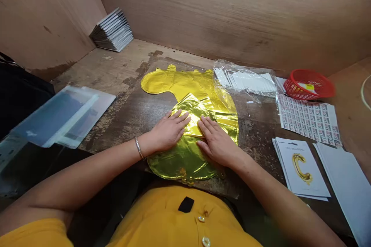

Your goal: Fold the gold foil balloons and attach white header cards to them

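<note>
From here, left hand [171, 128] and right hand [216, 141] lie flat, grasping nothing, likely keeping the folded foil [193, 123] from springing open; cards [302, 170] sit handy at four o'clock.

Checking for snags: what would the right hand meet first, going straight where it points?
The right hand would probably first meet more of the folded gold foil beneath it; depth is unclear.

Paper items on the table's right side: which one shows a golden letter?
The top card headed FOIL BALLOONS, printed with a golden C. The white sheets to its right look blank; the label sheet beyond it is printed in small rows.
</note>
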`<state>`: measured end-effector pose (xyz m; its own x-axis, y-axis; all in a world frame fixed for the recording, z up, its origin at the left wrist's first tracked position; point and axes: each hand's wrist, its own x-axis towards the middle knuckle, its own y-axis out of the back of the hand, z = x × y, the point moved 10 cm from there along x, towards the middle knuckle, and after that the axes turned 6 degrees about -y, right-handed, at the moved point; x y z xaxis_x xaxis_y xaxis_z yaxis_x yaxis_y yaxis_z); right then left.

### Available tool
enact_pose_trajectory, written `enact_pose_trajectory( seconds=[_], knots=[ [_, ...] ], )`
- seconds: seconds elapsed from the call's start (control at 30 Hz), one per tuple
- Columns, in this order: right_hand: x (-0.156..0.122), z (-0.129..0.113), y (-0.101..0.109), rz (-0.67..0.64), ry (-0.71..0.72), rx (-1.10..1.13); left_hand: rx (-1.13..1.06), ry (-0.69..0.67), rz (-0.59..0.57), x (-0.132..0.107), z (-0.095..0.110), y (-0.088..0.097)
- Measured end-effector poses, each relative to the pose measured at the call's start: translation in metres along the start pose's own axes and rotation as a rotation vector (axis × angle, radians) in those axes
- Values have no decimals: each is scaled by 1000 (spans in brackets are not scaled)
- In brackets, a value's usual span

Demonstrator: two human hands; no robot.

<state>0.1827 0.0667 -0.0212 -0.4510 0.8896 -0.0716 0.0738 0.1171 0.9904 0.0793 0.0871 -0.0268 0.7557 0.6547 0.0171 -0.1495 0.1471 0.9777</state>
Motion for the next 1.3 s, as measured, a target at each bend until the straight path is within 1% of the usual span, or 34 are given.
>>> enact_pose_trajectory(
  seconds=[0.03, 0.1, 0.17, 0.23, 0.27, 0.33, 0.4, 0.43, 0.5, 0.57, 0.63, 0.67, 0.73, 0.8, 0.87, 0.97, 1.1, 1.17, 1.23, 1.3],
  knots=[
    [0, 0, 7, 25, 13, -5, -5, 3, -5, 0, -2, -5],
    [-2, -2, 16, 58, 78, -19, -10, -5, 0, 0, -6, -9],
    [-4, -5, 20, 72, 155, -23, -18, -21, 0, -1, -8, -8],
    [-7, -8, 22, 93, 179, -27, -25, -41, 14, -1, -7, -3],
    [-8, -8, 24, 114, 156, -39, -26, -43, 52, -1, -6, 4],
    [-11, -11, 28, 143, 54, -94, -20, -31, 198, -4, 0, 26],
    [-16, -18, 30, 134, -66, -159, -3, -61, 330, -8, 16, 45],
    [-18, -23, 30, 116, -116, -183, 9, -104, 349, -9, 27, 48],
    [-23, -34, 28, 69, -169, -193, 37, -217, 299, -9, 50, 41],
    [-29, -43, 28, 46, -129, -122, 63, -279, 238, -11, 60, 27],
    [-37, -46, 28, 45, -9, 38, 67, -274, 229, -17, 58, 18],
    [-42, -43, 29, 47, 53, 134, 55, -265, 235, -20, 55, 15],
    [-52, -28, 25, 35, 131, 302, -4, -257, 267, -30, 48, 13],
    [-58, -10, 17, 12, 140, 406, -97, -269, 323, -40, 44, 16],
    [-61, 1, 9, -4, 130, 463, -190, -266, 381, -48, 40, 21],
    [-59, 5, 6, 49, 79, 526, -267, -208, 413, -51, 32, 24],
    [-51, 9, 17, 239, -66, 557, -340, -93, 388, -46, 21, 25],
    [-46, 14, 19, 290, -164, 526, -348, 41, 374, -43, 9, 26],
    [-40, 19, 17, 286, -248, 461, -332, 193, 351, -42, -4, 24],
    [-34, 22, 14, 276, -309, 368, -330, 295, 322, -41, -11, 22]
  ],
)
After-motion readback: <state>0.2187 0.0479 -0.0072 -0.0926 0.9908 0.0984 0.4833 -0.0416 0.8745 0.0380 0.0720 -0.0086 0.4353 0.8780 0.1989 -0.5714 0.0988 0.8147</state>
